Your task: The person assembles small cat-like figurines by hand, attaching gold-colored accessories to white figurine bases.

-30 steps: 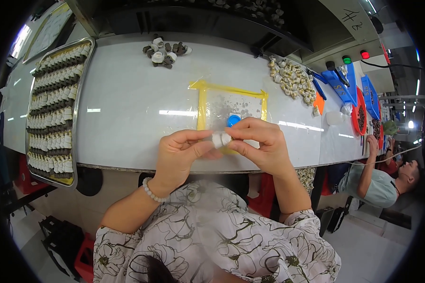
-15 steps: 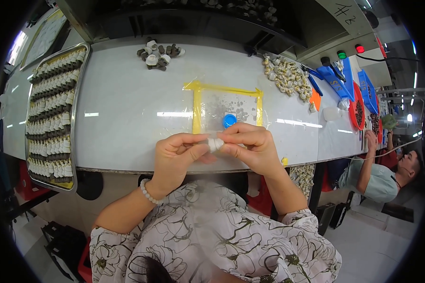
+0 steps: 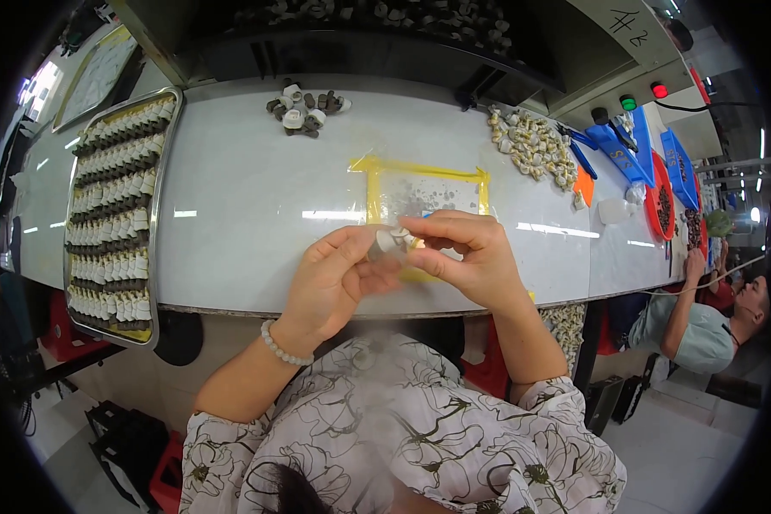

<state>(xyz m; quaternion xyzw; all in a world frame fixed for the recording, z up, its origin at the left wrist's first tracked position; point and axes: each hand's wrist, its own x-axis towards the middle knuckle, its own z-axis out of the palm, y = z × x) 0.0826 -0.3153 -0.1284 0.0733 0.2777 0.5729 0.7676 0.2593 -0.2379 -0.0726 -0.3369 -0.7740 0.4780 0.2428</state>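
— Hands first: what do they hold?
— My left hand [image 3: 338,278] and right hand [image 3: 471,257] meet above the white surface [image 3: 248,214], fingers [image 3: 420,227] pinched shut on a small white part [image 3: 391,242].
— Nearby?
— Yellow-taped square [image 3: 424,188] just behind; filled tray [image 3: 116,214] at my left.

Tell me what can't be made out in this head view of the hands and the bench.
- Small white part: mostly covered by left hand and right hand; shape unclear.
- Yellow-taped square: near edge hidden behind the hands.
- Pale pile: pieces too small.
- Tray: rows bent by fisheye.
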